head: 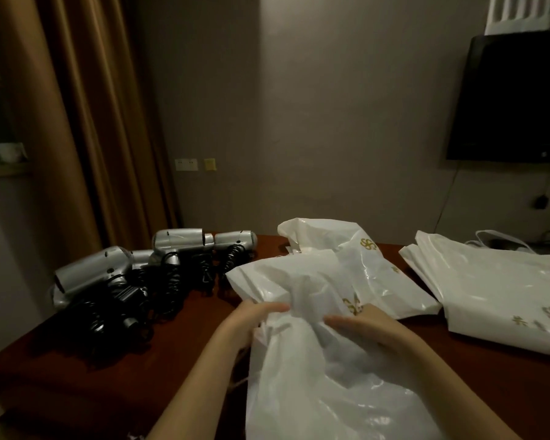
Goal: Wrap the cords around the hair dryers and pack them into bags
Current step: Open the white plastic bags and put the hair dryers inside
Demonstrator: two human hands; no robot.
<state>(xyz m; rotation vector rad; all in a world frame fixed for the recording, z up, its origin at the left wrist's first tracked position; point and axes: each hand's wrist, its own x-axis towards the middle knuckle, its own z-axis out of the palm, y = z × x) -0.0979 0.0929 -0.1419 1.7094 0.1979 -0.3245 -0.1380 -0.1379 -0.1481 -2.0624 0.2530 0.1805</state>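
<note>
White plastic bag (315, 376) lies nearest, its mouth bunched between both hands: the left hand (258, 315) pinches the edge, while the right hand (359, 325) seems to press or grasp the film, though I cannot tell which. Silver hair dryers (134, 271) with dark coiled cords (169, 281) sit unbagged on the table (77, 376), well to the left; the thin, slippery film could tear or slip shut if a cord loop snags the mouth

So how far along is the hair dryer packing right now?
Partly done, it seems. A filled-looking bag lies behind the hands. Both hands, left and right, grip the neck of a white bag; its contents are unclear. At least three hair dryers wait on the table, with flat bags ready.
</note>
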